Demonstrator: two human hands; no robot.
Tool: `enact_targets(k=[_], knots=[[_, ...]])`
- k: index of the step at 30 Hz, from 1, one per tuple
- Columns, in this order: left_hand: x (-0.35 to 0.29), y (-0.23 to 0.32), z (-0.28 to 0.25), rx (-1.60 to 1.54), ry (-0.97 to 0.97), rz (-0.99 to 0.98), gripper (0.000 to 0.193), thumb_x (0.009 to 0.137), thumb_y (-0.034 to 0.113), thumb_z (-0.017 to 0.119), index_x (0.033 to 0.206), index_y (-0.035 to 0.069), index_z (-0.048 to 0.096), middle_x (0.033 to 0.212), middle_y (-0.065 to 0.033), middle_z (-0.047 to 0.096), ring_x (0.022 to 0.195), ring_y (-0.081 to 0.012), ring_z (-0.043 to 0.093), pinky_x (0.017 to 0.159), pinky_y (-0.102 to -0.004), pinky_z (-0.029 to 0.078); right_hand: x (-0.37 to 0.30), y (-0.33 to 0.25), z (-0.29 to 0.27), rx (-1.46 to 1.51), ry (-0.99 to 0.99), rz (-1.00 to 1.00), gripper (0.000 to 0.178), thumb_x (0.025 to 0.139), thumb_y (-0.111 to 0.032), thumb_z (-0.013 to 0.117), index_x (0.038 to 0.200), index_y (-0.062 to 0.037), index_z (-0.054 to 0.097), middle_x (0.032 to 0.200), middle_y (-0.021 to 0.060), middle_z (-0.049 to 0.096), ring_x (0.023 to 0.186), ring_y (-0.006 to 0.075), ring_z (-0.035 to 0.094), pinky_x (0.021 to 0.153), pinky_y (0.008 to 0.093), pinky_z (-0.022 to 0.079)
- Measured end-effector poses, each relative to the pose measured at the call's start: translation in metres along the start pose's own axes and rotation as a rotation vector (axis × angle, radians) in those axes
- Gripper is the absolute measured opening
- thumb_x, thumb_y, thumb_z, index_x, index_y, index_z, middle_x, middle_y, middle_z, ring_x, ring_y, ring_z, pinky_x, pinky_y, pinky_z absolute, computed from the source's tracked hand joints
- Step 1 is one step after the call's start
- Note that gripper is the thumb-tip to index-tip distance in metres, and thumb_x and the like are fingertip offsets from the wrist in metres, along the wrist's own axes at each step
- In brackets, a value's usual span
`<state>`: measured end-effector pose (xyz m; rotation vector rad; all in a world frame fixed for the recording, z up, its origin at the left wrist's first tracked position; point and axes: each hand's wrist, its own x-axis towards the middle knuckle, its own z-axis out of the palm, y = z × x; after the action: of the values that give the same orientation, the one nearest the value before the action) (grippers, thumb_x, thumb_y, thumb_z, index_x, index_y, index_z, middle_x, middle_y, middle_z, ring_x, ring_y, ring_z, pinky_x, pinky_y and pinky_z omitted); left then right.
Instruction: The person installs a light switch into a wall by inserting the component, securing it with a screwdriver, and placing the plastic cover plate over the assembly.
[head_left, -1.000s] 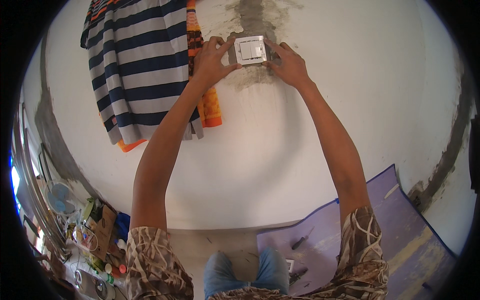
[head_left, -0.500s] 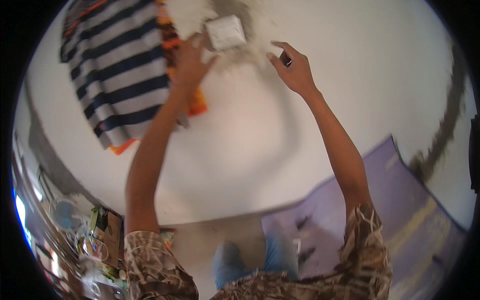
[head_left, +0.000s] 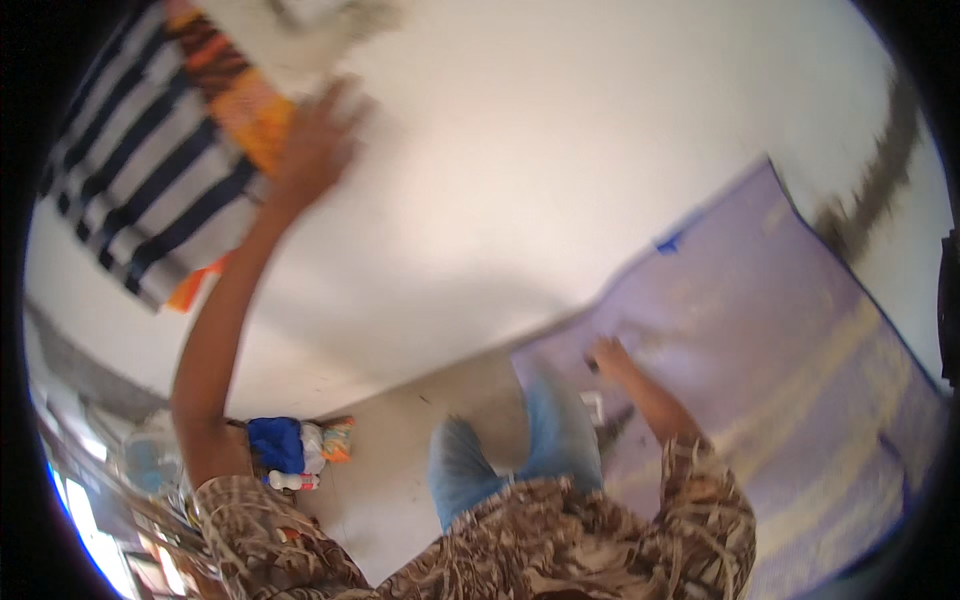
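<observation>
My left hand (head_left: pixel 322 145) is raised at the white wall (head_left: pixel 480 180), fingers apart and blurred, seemingly holding nothing. Beside it hangs a cloth with dark and pale stripes (head_left: pixel 170 150), an orange patterned cloth (head_left: pixel 245 105) showing along its edge. Lower down, my right hand (head_left: pixel 606 354) is over the purple mat (head_left: pixel 760 330). Its fingers are curled, with a small dark thing at them that is too blurred to name. At the top edge, a rough grey plaster patch (head_left: pixel 365 20) is partly in view.
Blue cloth (head_left: pixel 275 443), a white bottle (head_left: pixel 292 481) and a colourful packet (head_left: pixel 338 440) lie on the floor at left. A clear round container (head_left: pixel 152 462) is farther left. A small white object (head_left: pixel 593 405) lies by my leg. Rough plaster (head_left: pixel 875 190) marks the right wall.
My right hand has dropped from the wall to above the mat. My left hand appears farther left, beside the cloth. The view has shifted; the white square plate on the wall no longer shows clearly.
</observation>
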<state>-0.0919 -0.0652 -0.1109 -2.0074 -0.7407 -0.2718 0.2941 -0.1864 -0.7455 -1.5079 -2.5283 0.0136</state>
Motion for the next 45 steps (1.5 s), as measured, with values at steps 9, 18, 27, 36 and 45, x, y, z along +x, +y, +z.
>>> enact_targets(k=[9,18,27,36,45], knots=[[0.02,0.027,-0.06,-0.215,-0.077,0.086,0.022,0.091,0.026,0.063,0.104,0.011,0.07,0.082,-0.0084,0.066,0.086,-0.025,0.065,0.092,-0.0393,0.047,-0.011,0.015,0.053,-0.336,-0.227,0.053,0.022,0.086,-0.02,0.057,0.101,-0.0168,0.073,0.115,0.0052,0.065,0.118,0.0256,0.053,0.097,0.0507,0.038],[0.089,-0.055,-0.085,-0.033,0.417,-0.309,0.074,0.077,0.032,0.079,0.14,0.007,0.048,0.129,-0.0153,0.051,0.117,-0.0327,0.053,0.098,-0.0423,0.045,0.057,-0.012,-0.111,0.258,0.405,0.291,0.044,0.085,-0.01,0.062,0.126,-0.0001,0.05,0.116,0.0208,0.059,0.112,0.0374,0.055,0.09,0.0501,0.046],[0.091,-0.077,-0.068,-0.074,0.418,-0.318,0.081,0.073,0.038,0.082,0.139,0.005,0.049,0.131,-0.0157,0.051,0.121,-0.0332,0.051,0.101,-0.0431,0.043,0.099,-0.046,-0.483,0.619,1.041,0.057,0.048,0.085,0.002,0.061,0.13,-0.0035,0.048,0.089,0.0101,0.064,0.083,0.0203,0.067,0.069,0.0314,0.053],[0.082,-0.073,-0.072,-0.073,0.405,-0.401,0.077,0.076,0.039,0.08,0.14,0.009,0.052,0.136,-0.0144,0.046,0.128,-0.0312,0.042,0.106,-0.0436,0.037,0.123,-0.091,-0.653,0.653,1.372,-0.23,0.034,0.088,-0.005,0.065,0.117,-0.0037,0.048,0.096,0.0112,0.066,0.089,0.0195,0.068,0.066,0.0292,0.056],[0.084,-0.073,-0.068,-0.073,0.391,-0.394,0.075,0.077,0.039,0.079,0.142,0.012,0.051,0.14,-0.014,0.044,0.13,-0.0321,0.04,0.108,-0.0452,0.035,0.173,-0.115,-0.705,0.445,1.477,-0.431,0.028,0.084,-0.007,0.066,0.108,-0.0039,0.052,0.094,0.0122,0.065,0.086,0.0223,0.07,0.078,0.0341,0.057]])
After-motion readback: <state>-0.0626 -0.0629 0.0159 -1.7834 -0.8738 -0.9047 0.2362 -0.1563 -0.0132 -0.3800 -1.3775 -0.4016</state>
